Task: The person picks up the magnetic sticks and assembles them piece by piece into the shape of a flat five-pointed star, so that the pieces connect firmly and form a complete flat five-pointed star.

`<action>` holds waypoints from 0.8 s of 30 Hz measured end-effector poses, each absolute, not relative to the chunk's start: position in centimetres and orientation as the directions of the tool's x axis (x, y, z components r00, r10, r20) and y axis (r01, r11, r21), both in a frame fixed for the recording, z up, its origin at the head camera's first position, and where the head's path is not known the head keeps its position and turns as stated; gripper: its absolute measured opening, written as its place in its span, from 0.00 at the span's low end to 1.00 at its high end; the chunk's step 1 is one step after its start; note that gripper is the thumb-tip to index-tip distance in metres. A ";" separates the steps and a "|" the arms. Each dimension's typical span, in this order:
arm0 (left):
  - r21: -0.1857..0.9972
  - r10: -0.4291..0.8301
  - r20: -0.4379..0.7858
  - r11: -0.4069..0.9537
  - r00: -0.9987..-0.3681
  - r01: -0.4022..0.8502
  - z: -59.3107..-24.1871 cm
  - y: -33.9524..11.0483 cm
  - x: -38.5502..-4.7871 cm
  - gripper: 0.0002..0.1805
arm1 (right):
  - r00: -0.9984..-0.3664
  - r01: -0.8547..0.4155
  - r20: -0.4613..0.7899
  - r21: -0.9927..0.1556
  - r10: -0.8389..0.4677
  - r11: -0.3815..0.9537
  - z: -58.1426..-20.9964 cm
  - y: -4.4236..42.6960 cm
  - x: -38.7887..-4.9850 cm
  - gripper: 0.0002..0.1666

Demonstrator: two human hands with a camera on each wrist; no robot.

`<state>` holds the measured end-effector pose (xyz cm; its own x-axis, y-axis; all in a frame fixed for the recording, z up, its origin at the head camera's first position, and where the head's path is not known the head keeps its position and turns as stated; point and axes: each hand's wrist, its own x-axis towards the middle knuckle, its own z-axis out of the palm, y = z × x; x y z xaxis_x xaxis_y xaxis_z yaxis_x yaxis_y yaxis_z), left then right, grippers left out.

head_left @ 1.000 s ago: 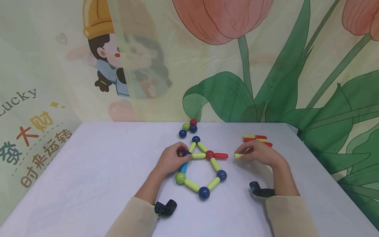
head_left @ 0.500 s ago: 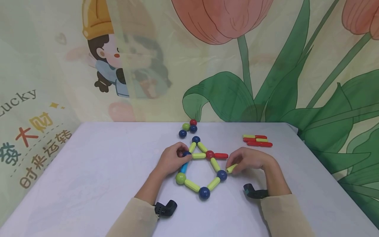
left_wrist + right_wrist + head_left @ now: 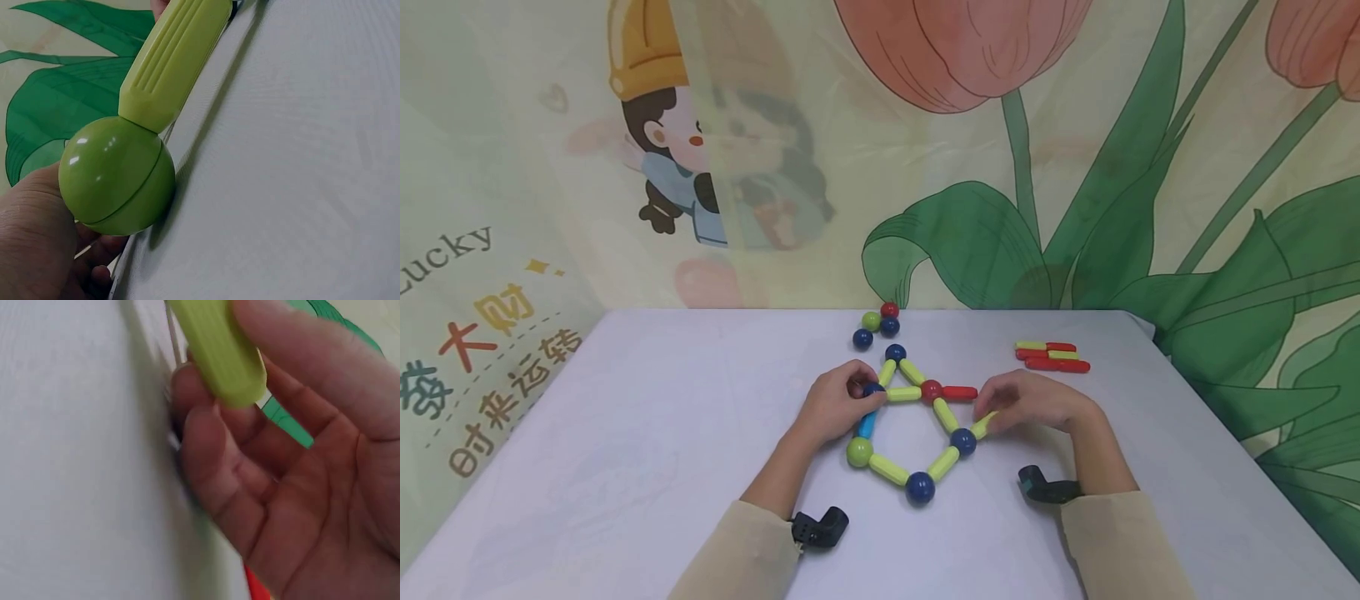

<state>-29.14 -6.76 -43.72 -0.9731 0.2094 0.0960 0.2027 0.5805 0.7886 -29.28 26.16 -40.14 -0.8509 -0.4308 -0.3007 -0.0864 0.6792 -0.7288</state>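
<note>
Yellow-green rod (image 3: 984, 425) in the right hand (image 3: 1033, 400), shown at the right-hand corner of a ball-and-rod frame (image 3: 887, 469) laid on the white tabletop (image 3: 700, 433). The rod is pinched at its outer part between the thumb and the curled fingers; its other end appears to be touching a dark blue corner ball (image 3: 963, 442), which lies from the fingertips toward the left and toward the person. The long axis is thus slanted, from the ball outward to the right and away from the person. On the far side of the pinch, a red rod (image 3: 959, 392) is pointed rightward from a red ball (image 3: 931, 391), its free end just beside the right fingertips; whether contact is made cannot be told. The right hand is the nearer to this corner, while a second blue ball (image 3: 873, 389) is gripped across the frame by the left hand (image 3: 835, 404). Ample room for moving is offered on the near side and to the right; less is left on the far side, where loose balls (image 3: 871, 321) are set by the table's far edge and loose rods (image 3: 1037, 355) are stacked beyond the right hand.
</note>
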 end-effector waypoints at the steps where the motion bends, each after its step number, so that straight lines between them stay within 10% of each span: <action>1: 0.789 0.209 0.094 0.580 -0.973 0.201 -43.7 -6.8 -29.1 0.14 | -0.866 -0.072 -0.291 -0.731 -0.406 0.678 -40.3 26.3 -29.3 0.16; 24: 0.801 0.215 0.101 0.561 -0.971 0.208 -43.9 -6.9 -29.1 0.14 | -0.988 -0.015 -0.110 -0.626 -0.108 0.780 -38.8 23.0 -30.6 0.20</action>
<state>-29.10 -6.87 -43.88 -0.9714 0.2148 0.1011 0.2075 0.5615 0.8010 -30.65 22.97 -38.84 -0.9880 -0.1078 -0.1103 -0.0153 0.7800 -0.6255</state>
